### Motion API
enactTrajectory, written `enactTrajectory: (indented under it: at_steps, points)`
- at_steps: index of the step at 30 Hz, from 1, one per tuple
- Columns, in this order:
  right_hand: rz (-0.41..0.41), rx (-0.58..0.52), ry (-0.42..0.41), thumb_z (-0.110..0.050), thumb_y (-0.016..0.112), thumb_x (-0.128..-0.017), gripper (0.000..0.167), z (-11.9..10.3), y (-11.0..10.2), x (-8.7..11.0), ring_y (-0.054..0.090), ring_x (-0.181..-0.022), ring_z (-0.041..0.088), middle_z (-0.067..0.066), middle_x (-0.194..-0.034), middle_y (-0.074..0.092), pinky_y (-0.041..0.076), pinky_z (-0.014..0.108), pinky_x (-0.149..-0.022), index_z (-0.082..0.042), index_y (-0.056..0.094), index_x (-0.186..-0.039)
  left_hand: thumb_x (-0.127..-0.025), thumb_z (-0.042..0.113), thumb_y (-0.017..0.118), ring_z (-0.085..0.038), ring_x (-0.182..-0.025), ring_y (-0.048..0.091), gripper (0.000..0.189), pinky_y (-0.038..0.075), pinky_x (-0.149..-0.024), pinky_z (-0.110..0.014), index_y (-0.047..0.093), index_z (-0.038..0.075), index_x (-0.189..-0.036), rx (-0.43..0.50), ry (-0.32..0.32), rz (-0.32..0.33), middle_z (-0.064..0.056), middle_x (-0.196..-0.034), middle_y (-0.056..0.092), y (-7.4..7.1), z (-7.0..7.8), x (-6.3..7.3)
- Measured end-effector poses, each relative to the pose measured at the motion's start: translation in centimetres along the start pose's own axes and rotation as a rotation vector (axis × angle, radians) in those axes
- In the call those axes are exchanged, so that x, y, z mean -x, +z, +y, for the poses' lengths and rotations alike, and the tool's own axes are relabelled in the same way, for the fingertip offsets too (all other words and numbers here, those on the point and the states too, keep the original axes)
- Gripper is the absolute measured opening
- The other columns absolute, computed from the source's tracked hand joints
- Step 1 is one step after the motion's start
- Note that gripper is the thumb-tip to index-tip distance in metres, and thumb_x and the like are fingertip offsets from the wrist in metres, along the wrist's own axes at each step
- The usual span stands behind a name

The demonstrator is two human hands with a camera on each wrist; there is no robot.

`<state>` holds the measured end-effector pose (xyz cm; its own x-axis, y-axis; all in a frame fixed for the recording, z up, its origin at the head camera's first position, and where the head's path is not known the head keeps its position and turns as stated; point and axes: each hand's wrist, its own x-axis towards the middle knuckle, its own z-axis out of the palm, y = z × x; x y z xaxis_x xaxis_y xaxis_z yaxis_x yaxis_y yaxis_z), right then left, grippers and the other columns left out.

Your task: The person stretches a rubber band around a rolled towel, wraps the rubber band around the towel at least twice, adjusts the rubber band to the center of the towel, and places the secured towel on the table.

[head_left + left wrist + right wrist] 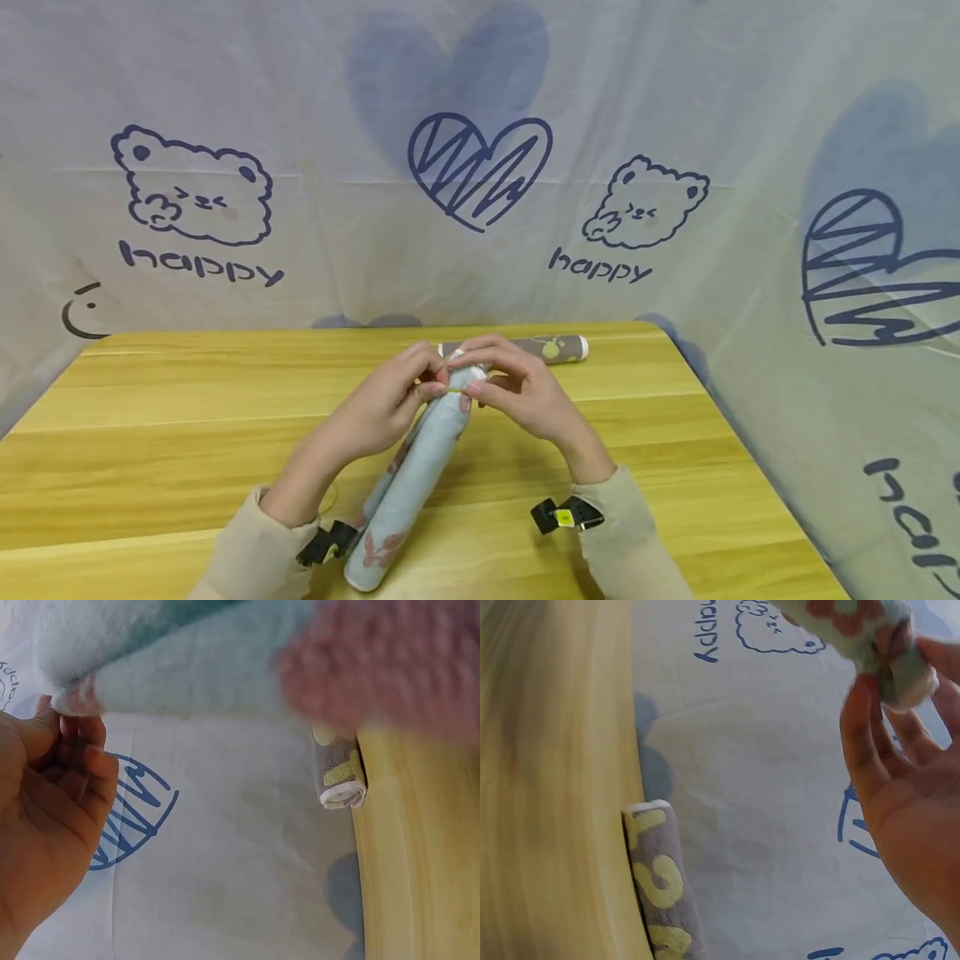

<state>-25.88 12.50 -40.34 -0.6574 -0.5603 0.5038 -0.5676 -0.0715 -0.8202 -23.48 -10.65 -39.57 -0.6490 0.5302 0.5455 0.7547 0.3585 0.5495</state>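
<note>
A pale blue towel (423, 475) with pink-red motifs is rolled and folded into a long bundle, held at a slant over the table. Around its far end runs a thin yellow band (455, 390), which looks like a rubber band. My left hand (386, 400) pinches the towel's end on the left side, its thumb by the band. From the right, my right hand (528, 396) grips the same end, thumb tip at the band. In the right wrist view the towel (847, 626) looks gathered in where the right fingers (862, 724) hold it.
A second rolled towel (566, 348), grey-brown with yellow-green figures, lies at the back edge of the wooden table (187, 442). A thin yellowish loop (330, 498) shows beside the left wrist. Behind the table hangs a printed white cloth (322, 225).
</note>
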Motion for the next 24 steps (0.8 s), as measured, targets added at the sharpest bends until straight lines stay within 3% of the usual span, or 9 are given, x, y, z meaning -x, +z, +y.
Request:
enactTrajectory:
  at_steps: [5,11,17,21,24]
  points:
    - [-0.01,-0.039,0.064,-0.018,0.071,-0.101,0.033,-0.2,-0.4,0.3,0.065,-0.094,0.021,0.018,-0.127,0.062,0.061,0.033,-0.076,0.006,0.066,-0.124,-0.1,0.0,0.061,-0.014,-0.085,0.051,0.009,0.048,-0.073,-0.03,0.058,0.009,-0.097,0.025,0.019,-0.003,0.0,-0.095,0.055,-0.1,-0.1,0.0]
    - [0.014,-0.116,0.021,-0.028,0.07,-0.1,0.042,0.5,-0.3,0.1,0.062,-0.075,0.016,0.01,-0.11,0.067,0.057,0.028,-0.063,0.011,0.064,-0.117,-0.099,-0.002,0.066,-0.013,-0.085,0.056,0.014,0.05,-0.068,-0.028,0.064,0.012,-0.099,0.086,-0.005,0.026,0.0,-0.099,0.061,-0.3,0.2,0.1]
    - [0.056,-0.146,-0.026,-0.032,0.072,-0.099,0.037,1.1,0.0,0.2,0.06,-0.074,0.014,0.012,-0.111,0.066,0.056,0.027,-0.059,0.003,0.067,-0.109,-0.09,-0.009,0.074,-0.012,-0.079,0.058,0.022,0.047,-0.061,-0.025,0.071,0.011,-0.097,0.056,0.159,0.163,-0.001,-0.096,0.065,-0.3,0.5,-0.2]
    - [0.06,-0.144,-0.042,-0.032,0.071,-0.1,0.036,1.0,0.1,0.0,0.057,-0.072,0.015,0.014,-0.109,0.064,0.052,0.025,-0.057,0.004,0.066,-0.108,-0.084,-0.013,0.078,-0.014,-0.082,0.063,0.023,0.053,-0.068,-0.024,0.076,0.007,-0.096,0.017,0.252,0.219,-0.003,-0.095,0.068,-0.1,0.9,-0.5]
    - [0.075,-0.138,-0.045,-0.032,0.07,-0.101,0.041,0.8,0.4,-0.1,0.056,-0.07,0.013,0.009,-0.107,0.065,0.05,0.024,-0.056,0.008,0.064,-0.109,-0.08,-0.012,0.083,-0.016,-0.084,0.067,0.022,0.056,-0.073,-0.024,0.079,0.005,-0.093,-0.083,0.298,0.26,-0.002,-0.095,0.07,-0.1,1.2,-0.5]
